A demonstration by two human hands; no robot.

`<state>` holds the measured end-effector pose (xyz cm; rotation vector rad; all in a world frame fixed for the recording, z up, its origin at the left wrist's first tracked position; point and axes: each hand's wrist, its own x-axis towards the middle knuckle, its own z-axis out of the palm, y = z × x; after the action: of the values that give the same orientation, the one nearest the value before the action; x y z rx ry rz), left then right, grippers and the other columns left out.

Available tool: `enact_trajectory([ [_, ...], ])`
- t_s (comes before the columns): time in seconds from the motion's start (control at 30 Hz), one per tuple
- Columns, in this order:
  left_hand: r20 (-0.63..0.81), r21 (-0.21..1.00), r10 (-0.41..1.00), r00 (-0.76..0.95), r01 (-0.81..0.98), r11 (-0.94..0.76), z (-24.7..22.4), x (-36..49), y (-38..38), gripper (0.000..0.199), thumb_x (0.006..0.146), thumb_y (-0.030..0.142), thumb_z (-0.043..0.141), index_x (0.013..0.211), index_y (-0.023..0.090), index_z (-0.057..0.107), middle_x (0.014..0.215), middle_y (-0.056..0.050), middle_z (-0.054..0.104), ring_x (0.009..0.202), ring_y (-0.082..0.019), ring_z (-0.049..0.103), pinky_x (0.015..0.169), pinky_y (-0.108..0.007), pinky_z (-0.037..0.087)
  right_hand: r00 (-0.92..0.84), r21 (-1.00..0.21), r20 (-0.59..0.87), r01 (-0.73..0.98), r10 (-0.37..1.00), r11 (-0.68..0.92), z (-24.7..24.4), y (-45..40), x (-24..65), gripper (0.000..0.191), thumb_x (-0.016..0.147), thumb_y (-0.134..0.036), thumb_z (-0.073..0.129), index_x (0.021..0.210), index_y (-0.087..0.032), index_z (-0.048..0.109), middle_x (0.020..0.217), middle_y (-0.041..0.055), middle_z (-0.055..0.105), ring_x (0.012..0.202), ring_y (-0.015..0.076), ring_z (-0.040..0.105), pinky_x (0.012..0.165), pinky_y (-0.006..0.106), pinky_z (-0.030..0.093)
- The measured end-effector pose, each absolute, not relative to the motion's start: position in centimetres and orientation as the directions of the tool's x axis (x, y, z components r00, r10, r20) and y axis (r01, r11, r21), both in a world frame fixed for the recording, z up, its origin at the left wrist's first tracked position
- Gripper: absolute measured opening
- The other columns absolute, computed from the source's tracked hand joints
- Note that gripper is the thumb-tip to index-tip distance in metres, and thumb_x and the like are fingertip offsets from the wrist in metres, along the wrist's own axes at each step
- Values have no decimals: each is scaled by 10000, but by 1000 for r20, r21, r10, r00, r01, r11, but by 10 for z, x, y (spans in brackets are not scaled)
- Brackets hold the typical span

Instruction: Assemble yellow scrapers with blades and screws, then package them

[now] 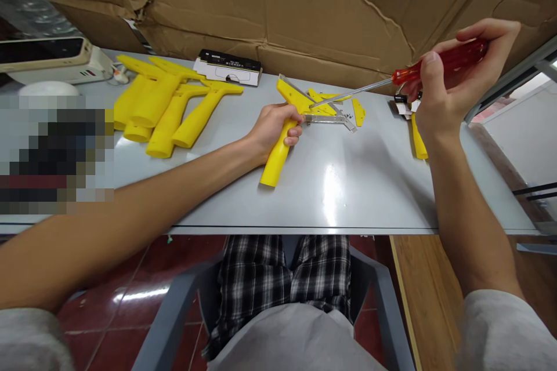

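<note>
Yellow handled piece [272, 166], clasped in left grip [274, 127], the nearer hand. Slanted along its handle's long axis, flared end down-left of that grip, crosswise head just beyond. In right grip [455, 98], well to the right: red-handled screwdriver [395, 76], wrapped, aimed left and down at the head; tip contact undetermined.

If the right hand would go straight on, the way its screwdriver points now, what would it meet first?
Probably the yellow handle held in the left hand: the screwdriver in the right hand points at its upper part, though one view leaves depth unclear.
</note>
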<state>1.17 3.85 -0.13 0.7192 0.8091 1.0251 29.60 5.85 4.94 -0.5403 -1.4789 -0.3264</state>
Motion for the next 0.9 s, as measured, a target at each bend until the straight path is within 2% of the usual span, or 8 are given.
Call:
enact_trajectory([
  [0.1, -248, 816, 923, 293, -451, 362, -1, 12, 38, 266, 598, 57, 673, 820, 163, 572, 706, -6, 613, 414, -38, 424, 316, -139, 264, 65, -153, 988, 582, 142, 798, 48, 57, 302, 513, 981, -758, 714, 1160, -303, 561, 1018, -28, 489, 545, 33, 554, 442, 213, 388],
  [0.23, -243, 817, 924, 296, -451, 360, -2, 11, 38, 265, 599, 57, 675, 818, 163, 570, 710, -7, 611, 418, -39, 429, 317, -138, 267, 39, -166, 980, 704, 196, 690, 49, 49, 309, 358, 1015, -670, 727, 1128, -358, 592, 1077, 7, 503, 655, 118, 654, 468, 298, 521],
  [0.37, -233, 828, 927, 294, -440, 348, -2, 11, 38, 245, 603, 64, 669, 804, 159, 567, 716, -9, 607, 420, -36, 425, 315, -141, 268, 55, -160, 982, 756, 181, 635, 50, 47, 311, 371, 1033, -709, 664, 1109, -361, 560, 1062, 20, 510, 656, 138, 635, 495, 331, 584],
  [0.5, -229, 831, 928, 295, -437, 344, -2, 11, 38, 255, 600, 69, 676, 812, 160, 569, 716, -7, 601, 423, -40, 429, 317, -142, 271, 59, -189, 975, 726, 214, 661, 48, 47, 308, 388, 1040, -735, 619, 1092, -359, 541, 1078, 30, 498, 735, 165, 690, 532, 337, 635],
  [0.63, -229, 831, 927, 296, -438, 344, -2, 12, 38, 256, 602, 72, 677, 818, 158, 571, 715, -8, 601, 426, -39, 424, 316, -141, 272, 31, -219, 964, 658, 265, 721, 48, 41, 306, 373, 1055, -755, 530, 1199, -411, 525, 1096, 43, 483, 767, 213, 726, 520, 388, 648],
  [0.77, -237, 826, 926, 294, -441, 351, -1, 12, 38, 270, 598, 68, 673, 823, 169, 562, 700, -3, 602, 421, -40, 418, 314, -137, 268, -26, -183, 964, 654, 264, 734, 51, 34, 304, 336, 1027, -703, 615, 1259, -471, 543, 1185, 51, 505, 977, 280, 759, 669, 466, 704],
  [0.83, -243, 819, 924, 295, -447, 358, -2, 12, 38, 281, 593, 63, 675, 821, 175, 554, 696, -2, 601, 420, -41, 421, 313, -136, 266, -15, -223, 955, 619, 296, 753, 51, 35, 302, 331, 1019, -663, 663, 1281, -490, 557, 1184, 43, 541, 945, 271, 759, 643, 448, 683],
  [0.9, -245, 814, 923, 296, -454, 362, -2, 11, 39, 281, 593, 63, 679, 814, 178, 549, 697, -2, 600, 422, -41, 427, 313, -134, 266, 0, -246, 955, 553, 296, 796, 51, 40, 300, 396, 995, -684, 710, 1295, -465, 572, 1131, 27, 571, 799, 222, 741, 504, 373, 598],
])
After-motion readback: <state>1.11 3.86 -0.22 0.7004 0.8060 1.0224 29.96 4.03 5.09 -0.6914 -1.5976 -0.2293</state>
